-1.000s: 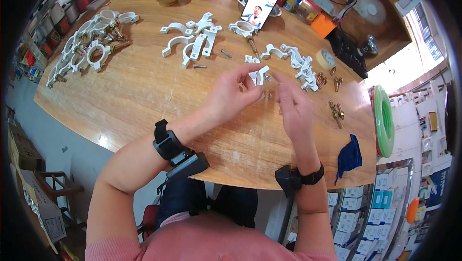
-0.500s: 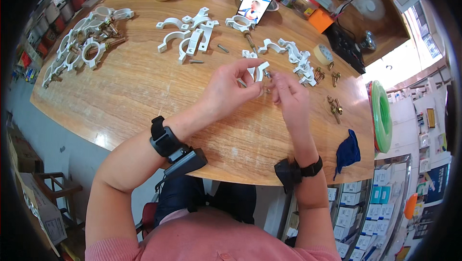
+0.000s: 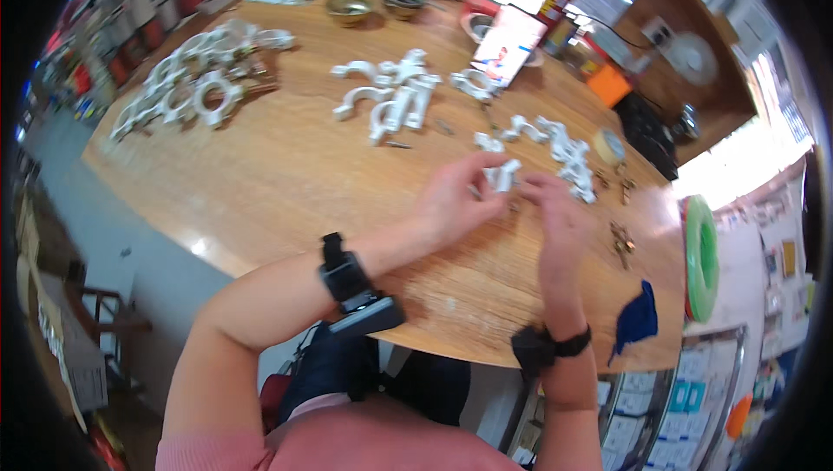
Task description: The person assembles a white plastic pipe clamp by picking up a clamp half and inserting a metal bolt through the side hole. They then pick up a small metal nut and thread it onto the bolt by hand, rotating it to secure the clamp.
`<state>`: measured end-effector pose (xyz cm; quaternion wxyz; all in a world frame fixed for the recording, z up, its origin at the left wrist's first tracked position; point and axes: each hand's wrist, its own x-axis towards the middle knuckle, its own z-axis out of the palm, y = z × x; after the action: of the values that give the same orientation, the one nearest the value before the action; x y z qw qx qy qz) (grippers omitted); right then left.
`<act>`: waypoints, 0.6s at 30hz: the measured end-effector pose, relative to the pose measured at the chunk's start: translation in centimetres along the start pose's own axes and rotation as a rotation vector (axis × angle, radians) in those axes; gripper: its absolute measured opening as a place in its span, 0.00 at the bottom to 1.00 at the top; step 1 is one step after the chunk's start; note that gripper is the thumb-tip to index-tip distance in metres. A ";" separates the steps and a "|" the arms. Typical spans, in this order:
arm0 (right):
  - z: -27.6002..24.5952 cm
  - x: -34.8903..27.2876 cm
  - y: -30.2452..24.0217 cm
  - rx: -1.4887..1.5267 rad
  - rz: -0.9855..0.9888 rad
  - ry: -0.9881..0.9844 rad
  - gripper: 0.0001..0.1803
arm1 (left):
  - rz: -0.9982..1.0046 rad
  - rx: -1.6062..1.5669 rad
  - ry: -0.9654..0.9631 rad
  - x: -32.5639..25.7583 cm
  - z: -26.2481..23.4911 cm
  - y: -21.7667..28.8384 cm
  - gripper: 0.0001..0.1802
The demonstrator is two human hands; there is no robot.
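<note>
While the person's left hand (image 3: 460, 204) pinches a small curved white plastic-looking piece (image 3: 507, 177) between thumb and fingers, the right hand (image 3: 560, 219) is just beside it, fingers bent in toward the piece. From where I stand, it is too blurry to tell if those right fingers hold anything. The white piece is up over the wide brown wooden desk (image 3: 260, 193), in between the two hands. It lies just left of the right fingertips, and its long side seems to slant, with the top end leaning right. The left hand is the nearer one, because it has hold of it. Past the hands lies a bunch of white half-ring pieces (image 3: 401, 105), and some shiny brass-coloured bolts (image 3: 621, 243) rest off to the right.
</note>
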<state>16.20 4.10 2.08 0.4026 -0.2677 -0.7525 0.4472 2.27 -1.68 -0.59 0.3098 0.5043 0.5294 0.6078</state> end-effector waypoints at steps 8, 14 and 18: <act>-0.6 0.0 -0.3 -0.072 -0.046 0.137 0.15 | -0.004 -0.039 -0.010 0.3 0.1 -0.8 0.24; -0.2 -0.1 -0.7 0.016 -0.063 0.094 0.16 | 0.008 0.003 -0.001 0.3 -0.2 -0.5 0.24; -0.1 -0.1 -0.9 0.008 -0.016 0.141 0.20 | 0.012 0.025 -0.002 0.2 -0.2 -0.4 0.24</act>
<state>16.30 3.62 2.85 0.4590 -0.2911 -0.7227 0.4269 1.97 -1.49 -0.88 0.3005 0.5119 0.5336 0.6025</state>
